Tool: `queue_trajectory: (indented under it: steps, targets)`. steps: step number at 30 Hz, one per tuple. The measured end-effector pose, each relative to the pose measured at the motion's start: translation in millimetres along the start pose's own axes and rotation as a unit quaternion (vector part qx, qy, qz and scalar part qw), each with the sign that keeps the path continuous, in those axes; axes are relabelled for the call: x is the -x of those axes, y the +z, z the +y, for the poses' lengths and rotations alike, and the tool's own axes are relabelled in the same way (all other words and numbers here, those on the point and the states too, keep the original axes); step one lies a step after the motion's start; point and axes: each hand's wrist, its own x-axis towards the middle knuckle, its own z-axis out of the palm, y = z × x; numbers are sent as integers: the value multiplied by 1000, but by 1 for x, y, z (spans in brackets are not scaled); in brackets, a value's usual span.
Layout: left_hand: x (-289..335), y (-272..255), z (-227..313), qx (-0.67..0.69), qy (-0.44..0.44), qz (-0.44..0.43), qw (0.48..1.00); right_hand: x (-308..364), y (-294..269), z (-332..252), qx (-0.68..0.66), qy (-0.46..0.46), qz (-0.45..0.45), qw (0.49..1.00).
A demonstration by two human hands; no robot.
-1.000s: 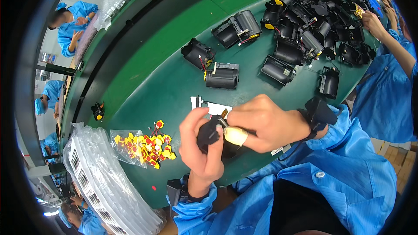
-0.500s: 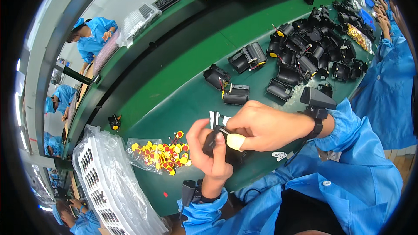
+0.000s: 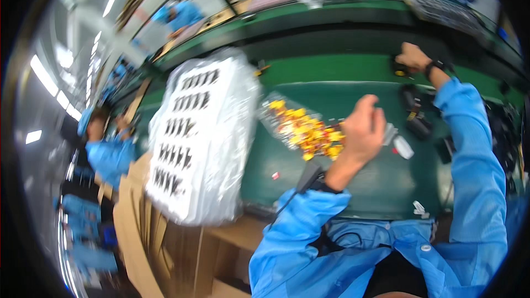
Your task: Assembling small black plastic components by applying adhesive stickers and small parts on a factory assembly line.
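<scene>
My right hand [image 3: 414, 58] reaches out over the far green strip. Its fingers are closed on a black plastic housing [image 3: 399, 68] with a yellow spot, partly hidden by the hand. Nearer to me, my left hand [image 3: 364, 132] is raised over the table, fingers apart and loosely bent, with nothing seen in it. Beside it lies a pile of small yellow and red parts [image 3: 306, 129] with wires, partly on a clear plastic bag [image 3: 274, 124]. Between my arms more black housings [image 3: 418, 126] lie on the green table, blurred by motion.
A plastic-wrapped stack of white trays [image 3: 207, 149] holding rows of black parts stands on the left. Cardboard [image 3: 130, 226] is below it. A small white piece [image 3: 404, 147] lies near my left hand. People in blue work across the line and at the left.
The view has swung left. My hands, together on a black part before, are now apart: the right has gone out to the far strip, while the left has let go.
</scene>
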Motion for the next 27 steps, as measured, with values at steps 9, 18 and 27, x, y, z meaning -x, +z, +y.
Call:
queue_trajectory:
  steps: [9, 18, 27]
  targets:
    - [-83, -138, 94, -348, 289, -127, 883, 33, -30, -51, -39, 26, -6, 999]
    - [-96, -406, 77, -632, -300, -293, 652, 283, -112, -93, -63, -396, 229, 887]
    - [-72, -428, 29, -582, -290, -278, 707, 388, -88, -72, -78, -473, 117, 870]
